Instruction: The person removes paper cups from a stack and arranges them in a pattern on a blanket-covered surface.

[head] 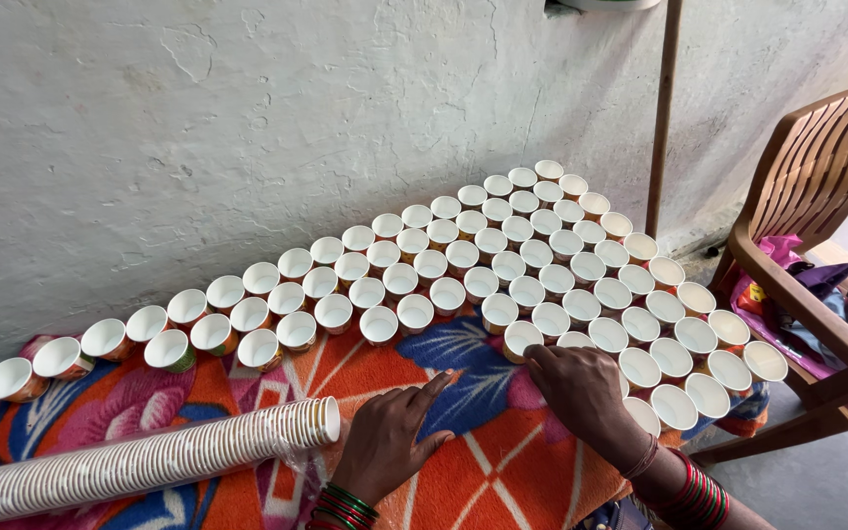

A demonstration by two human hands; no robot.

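Your right hand [581,393], at lower centre-right of the frame, pinches a cup [522,340] at the near edge of the rows, mouth up. Your left hand [390,437] rests open on the cloth [503,461]. The stack [139,461] lies lower left, long axis running left-right, mouths facing right.

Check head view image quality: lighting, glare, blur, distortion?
Head view: soft, even daylight, faint shadows under the paper cups; no glare; both hands, left hand and right hand, sharp, no motion blur; wide-angle bowing bends the cup rows and the stacked cup sleeve at the edges.
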